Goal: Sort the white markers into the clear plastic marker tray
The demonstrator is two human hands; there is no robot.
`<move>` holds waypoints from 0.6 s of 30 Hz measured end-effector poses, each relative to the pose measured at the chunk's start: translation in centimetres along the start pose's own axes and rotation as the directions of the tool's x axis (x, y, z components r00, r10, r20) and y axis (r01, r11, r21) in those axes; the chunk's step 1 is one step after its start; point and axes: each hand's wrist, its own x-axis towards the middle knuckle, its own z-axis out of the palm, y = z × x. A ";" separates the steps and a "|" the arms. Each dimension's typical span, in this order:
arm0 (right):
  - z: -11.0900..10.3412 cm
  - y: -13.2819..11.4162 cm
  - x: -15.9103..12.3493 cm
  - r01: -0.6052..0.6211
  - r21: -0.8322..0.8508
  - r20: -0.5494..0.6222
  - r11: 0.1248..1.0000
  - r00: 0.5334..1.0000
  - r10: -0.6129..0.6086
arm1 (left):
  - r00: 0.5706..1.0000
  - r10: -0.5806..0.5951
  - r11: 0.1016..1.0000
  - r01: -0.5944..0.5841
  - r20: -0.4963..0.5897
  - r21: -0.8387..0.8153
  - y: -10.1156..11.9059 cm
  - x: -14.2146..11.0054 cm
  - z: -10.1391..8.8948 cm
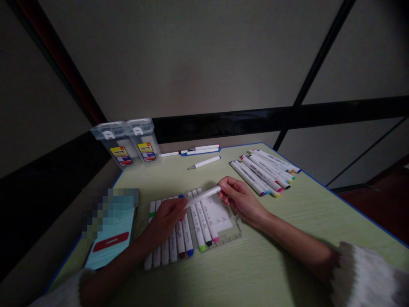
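Observation:
A white marker (203,196) is held between my two hands above a clear plastic marker case (236,232). My left hand (171,213) is closed around its left end, and the fingertips of my right hand (238,196) pinch the other end. Below, several white markers (198,226) lie side by side in the case, with green, black, pink, blue and dark red ends showing. A white sheet (220,213) shows at the case's right side. My left hand hides part of the row.
Several loose markers (265,172) lie fanned out at the right. An uncapped marker (204,163) and a few more pens (203,150) lie towards the back. Two clear lidded boxes (140,145) stand at the back left. A phone (111,238) with a lit screen lies at the left.

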 end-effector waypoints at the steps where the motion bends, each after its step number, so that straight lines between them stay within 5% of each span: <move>1: 0.0 0.1 0.0 0.006 -0.016 -0.007 1.000 1.000 -0.006 | 1.000 -0.007 1.000 0.007 -0.013 -0.008 0.0 0.0 0.0; 9: -0.5 0.9 0.1 0.046 -0.127 -0.006 0.991 0.999 -0.047 | 0.986 -0.117 0.986 0.101 -0.122 -0.130 0.2 -0.2 0.4; 18: -0.5 0.8 -0.1 0.019 -0.176 0.058 0.984 0.998 -0.008 | 0.982 -0.144 0.985 0.131 -0.118 -0.113 -0.1 -0.2 0.3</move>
